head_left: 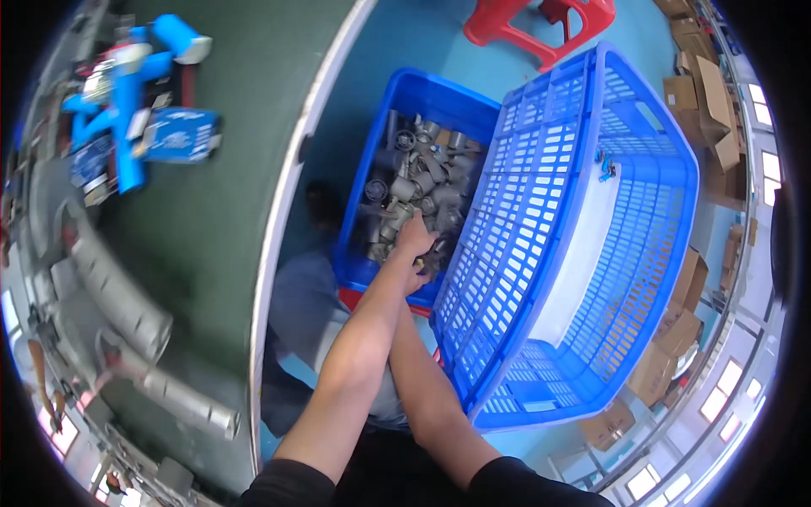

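Observation:
A blue plastic bin (439, 97) sits below me, filled with several grey metal cylindrical parts (420, 173). My left hand (414, 237) reaches into the bin with its fingers curled over the parts near the front. My right hand (420, 272) lies underneath the left forearm at the bin's front edge and is mostly hidden; whether it holds a part cannot be made out. Both forearms come up from the lower edge and cross just before the bin.
A large blue slatted crate (583, 237) leans beside the bin on the right. A dark green conveyor belt (211, 211) runs along the left, carrying blue parts and boxes (139, 110). A red plastic stool (541, 25) stands beyond; cardboard boxes (710, 93) line the right.

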The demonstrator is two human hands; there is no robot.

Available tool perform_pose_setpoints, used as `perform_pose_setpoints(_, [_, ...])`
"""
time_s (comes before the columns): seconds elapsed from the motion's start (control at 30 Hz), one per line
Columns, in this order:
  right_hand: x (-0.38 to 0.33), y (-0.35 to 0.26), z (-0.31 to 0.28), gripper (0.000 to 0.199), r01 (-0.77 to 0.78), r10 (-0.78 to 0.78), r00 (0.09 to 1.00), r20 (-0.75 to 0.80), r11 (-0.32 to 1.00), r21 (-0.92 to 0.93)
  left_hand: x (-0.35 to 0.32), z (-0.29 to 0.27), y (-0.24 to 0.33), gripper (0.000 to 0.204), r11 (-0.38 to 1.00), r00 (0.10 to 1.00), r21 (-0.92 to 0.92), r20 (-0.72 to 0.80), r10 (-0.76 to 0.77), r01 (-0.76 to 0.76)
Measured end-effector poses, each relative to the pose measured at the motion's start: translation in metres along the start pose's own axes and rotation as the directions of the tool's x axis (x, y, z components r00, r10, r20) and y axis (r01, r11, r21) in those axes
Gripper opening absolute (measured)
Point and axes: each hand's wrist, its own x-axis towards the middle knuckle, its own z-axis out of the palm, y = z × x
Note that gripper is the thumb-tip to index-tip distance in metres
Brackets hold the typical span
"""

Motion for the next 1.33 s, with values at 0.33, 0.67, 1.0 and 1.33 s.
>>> perform_pose_setpoints(0.33, [-0.185, -0.217, -0.031, 0.041, -0.146, -0.312, 0.730, 0.608, 0.798, 0.585, -0.329, -0.118, 0.101, 0.026, 0.793, 0.606, 0.157, -0.564, 0.561, -0.589])
perform_pose_setpoints(0.67, [-0.281, -0.413, 0.056, 0.050, 0.979, -0.600, -0.153, 0.785, 0.018, 0.204, -0.345, -0.270, 0.111, 0.045, 0.791, 0.585, -0.457, -0.796, -0.159, -0.406])
perform_pose_setpoints(1.0, [-0.296, -0.419, 0.051, 0.021, 0.291, -0.041, -0.110, 0.993, 0.954, 0.071, -0.398, -0.314, 0.074, 0.024, 0.495, 0.598, -0.578, -0.790, -0.137, -0.649])
perform_pose_setpoints(1.33, [-0.395, -0.450, 0.182, 0.073, 0.962, -0.572, 0.090, 0.815, 0.261, 0.078, -0.366, -0.436, 0.052, 0.101, 0.983, 0.268, -0.074, -0.956, -0.117, 0.166])
